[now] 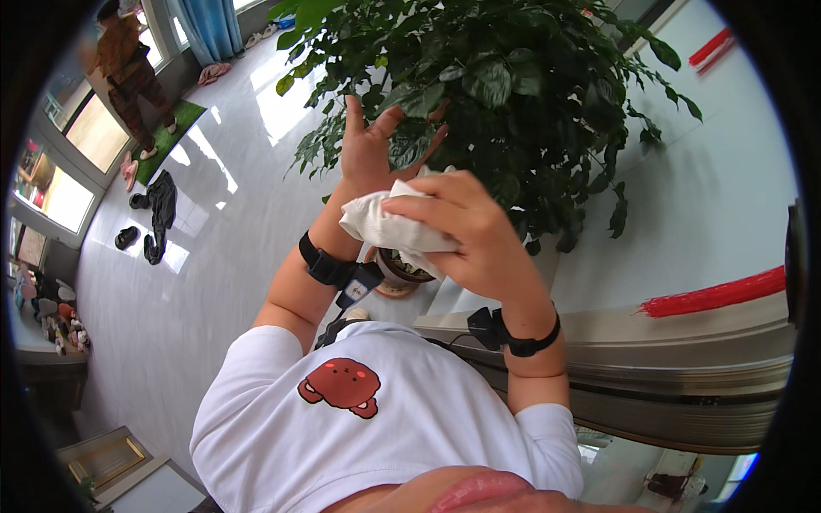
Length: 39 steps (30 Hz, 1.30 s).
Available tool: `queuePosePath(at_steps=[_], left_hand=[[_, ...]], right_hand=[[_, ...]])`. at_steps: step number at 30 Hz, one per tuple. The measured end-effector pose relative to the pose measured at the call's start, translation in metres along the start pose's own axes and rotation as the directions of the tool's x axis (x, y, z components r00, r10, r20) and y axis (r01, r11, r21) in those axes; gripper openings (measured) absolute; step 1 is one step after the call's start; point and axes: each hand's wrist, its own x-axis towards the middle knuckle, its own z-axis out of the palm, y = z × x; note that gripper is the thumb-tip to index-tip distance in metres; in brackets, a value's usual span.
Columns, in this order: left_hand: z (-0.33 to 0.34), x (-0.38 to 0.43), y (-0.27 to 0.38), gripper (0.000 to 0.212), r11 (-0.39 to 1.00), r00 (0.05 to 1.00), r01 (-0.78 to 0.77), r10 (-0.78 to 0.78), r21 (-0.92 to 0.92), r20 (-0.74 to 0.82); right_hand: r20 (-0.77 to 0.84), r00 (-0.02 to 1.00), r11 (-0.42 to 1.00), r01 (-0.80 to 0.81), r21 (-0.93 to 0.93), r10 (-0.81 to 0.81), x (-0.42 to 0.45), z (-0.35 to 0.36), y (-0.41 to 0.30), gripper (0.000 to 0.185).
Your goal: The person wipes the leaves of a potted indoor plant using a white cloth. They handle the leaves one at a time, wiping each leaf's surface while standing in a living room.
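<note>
My left hand (369,151) reaches into the foliage of a large potted plant (494,83), its fingers spread. A dark green leaf (410,146) overlaps the palm, and other leaves hide parts of the fingers. I cannot tell whether the palm bears the leaf's weight. Crumpled in my right hand (481,234) is a white cloth or tissue (397,224), gripped between thumb and fingers just in front of the left wrist. Below the cloth shows part of the plant's brown pot (403,272), standing on a saucer (394,290).
To the right runs a long cabinet (641,365) with a pale top and a red tasselled strip (712,292). Dark clothing (160,205) and shoes (127,238) lie on the glossy floor (218,256). A person (128,70) stands on a green mat (173,138) by the door.
</note>
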Motion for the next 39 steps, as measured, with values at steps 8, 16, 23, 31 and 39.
queuePosePath(at_steps=[8,16,23,31,39], left_hand=[[-0.074,0.04,-0.053,0.058,0.902,0.839,0.383,-0.252,-0.196,0.482],[-0.022,0.003,-0.067,0.079,0.827,0.83,0.427,-0.197,-0.365,0.522],[-0.009,0.006,-0.048,0.084,0.967,0.923,0.248,-0.255,0.061,0.287],[-0.057,-0.011,-0.075,0.066,0.766,0.767,0.641,-0.639,-0.037,0.064],[0.054,-0.016,-0.056,0.042,0.917,0.676,0.217,-0.389,0.335,0.626]], right_hand=[[-0.597,0.792,0.959,-0.055,-0.279,-0.128,0.004,-0.064,0.02,0.054],[-0.296,0.942,0.831,-0.287,-0.476,0.157,-0.029,0.0,0.063,0.052],[-0.091,0.962,0.944,-0.272,-0.189,0.258,-0.049,-0.003,0.037,0.049],[-0.186,0.97,0.988,-0.144,0.064,0.153,-0.06,-0.061,0.0,0.051],[-0.859,0.511,0.999,-0.051,-0.001,0.025,-0.054,-0.116,0.019,0.043]])
